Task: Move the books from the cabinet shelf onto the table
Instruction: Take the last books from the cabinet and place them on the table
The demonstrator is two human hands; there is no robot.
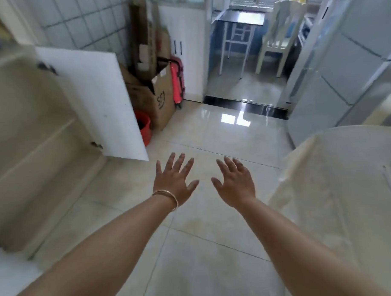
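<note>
Cardboard box and red bucket beyond cabinet door

The cabinet left of the white door is blurred and cut by the frame edge; its shelf contents cannot be told.

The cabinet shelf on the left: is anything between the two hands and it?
Nothing visible blocks it. Both hands, left and right, are open over bare floor tiles. The white cabinet door stands swung open beyond the shelf. No books show on the shelf in this blurred view.
</note>
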